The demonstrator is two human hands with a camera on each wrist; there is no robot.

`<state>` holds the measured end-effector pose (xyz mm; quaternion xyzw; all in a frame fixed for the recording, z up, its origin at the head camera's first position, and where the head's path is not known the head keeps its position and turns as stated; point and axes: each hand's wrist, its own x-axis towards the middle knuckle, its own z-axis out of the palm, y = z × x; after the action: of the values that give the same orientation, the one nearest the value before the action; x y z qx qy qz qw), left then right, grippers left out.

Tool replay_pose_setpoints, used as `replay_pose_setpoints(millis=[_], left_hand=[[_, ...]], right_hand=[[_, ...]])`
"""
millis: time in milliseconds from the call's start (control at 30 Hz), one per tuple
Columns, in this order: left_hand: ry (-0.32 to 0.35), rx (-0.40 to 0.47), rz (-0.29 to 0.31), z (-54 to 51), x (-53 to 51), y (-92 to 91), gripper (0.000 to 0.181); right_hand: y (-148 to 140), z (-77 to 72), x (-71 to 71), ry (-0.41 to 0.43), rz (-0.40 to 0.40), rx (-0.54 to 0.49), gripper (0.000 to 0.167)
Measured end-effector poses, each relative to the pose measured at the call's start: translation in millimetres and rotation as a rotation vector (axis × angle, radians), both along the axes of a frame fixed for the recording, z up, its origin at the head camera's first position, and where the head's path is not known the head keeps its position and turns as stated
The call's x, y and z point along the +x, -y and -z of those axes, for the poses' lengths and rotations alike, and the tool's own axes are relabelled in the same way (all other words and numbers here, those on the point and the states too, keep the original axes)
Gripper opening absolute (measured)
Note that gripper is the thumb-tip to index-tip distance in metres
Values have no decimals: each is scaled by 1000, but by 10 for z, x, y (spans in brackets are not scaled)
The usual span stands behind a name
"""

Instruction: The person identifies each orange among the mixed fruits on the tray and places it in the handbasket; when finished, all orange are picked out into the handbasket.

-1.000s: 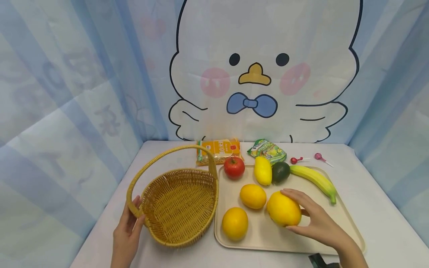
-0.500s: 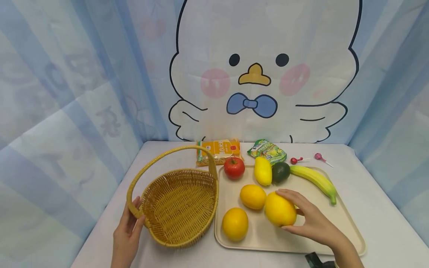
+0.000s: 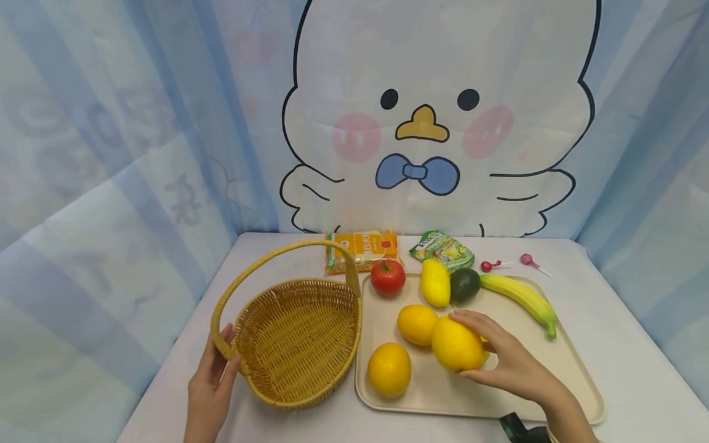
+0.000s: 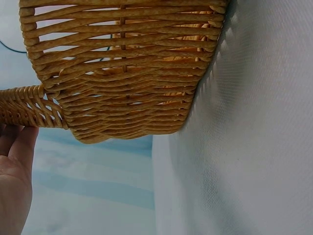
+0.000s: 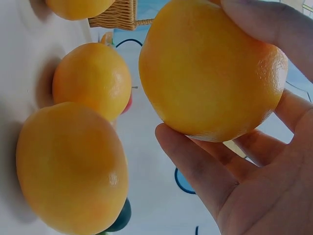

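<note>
Head: right hand [image 3: 512, 364], lower right, pinches a yellow fruit [image 3: 457, 343] between thumb and fingers, above the tray [image 3: 443, 395]. Left hand [image 3: 210, 384], lower left, grips the basket [image 3: 301, 344] at its handle's [image 3: 277, 250] foot.

Left wrist: fingers on handle, left edge; basket stands on white cloth [image 4: 239, 147].

Right wrist: held fruit, upper right, clear of the tray; three others [image 5: 73, 169] at left, unlifted.

Progress (judged): one fruit raised, none in basket yet.

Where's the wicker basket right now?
In the head view, the basket stands on the table left of centre, just left of the tray, with the left hand holding its handle.
</note>
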<state>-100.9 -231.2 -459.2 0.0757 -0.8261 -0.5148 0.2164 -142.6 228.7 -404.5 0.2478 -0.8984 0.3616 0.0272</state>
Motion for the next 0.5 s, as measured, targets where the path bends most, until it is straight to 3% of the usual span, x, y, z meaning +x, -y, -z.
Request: replay_pose_setpoints(millis=[500], left_hand=[[-33, -24, 12, -13, 16, 1, 60]], right_hand=[[94, -44, -59, 8, -39, -19, 75]])
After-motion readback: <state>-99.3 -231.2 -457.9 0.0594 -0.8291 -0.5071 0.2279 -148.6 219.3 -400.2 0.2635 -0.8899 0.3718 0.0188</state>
